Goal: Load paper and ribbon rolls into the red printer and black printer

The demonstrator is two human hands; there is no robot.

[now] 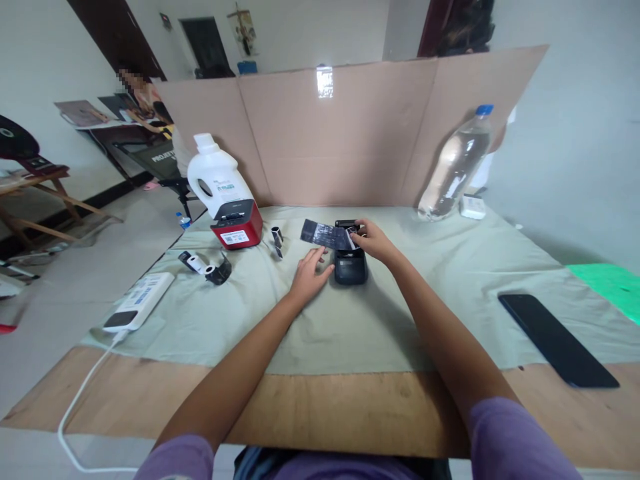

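Cloth-covered table point(350, 333): printer point(350, 267) between fingers point(320, 257).

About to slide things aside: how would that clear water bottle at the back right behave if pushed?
The water bottle is tall and narrow and leans against the cardboard screen, so it would probably tip. Round body: likely to roll once down. It looks nearly full, so fairly heavy.
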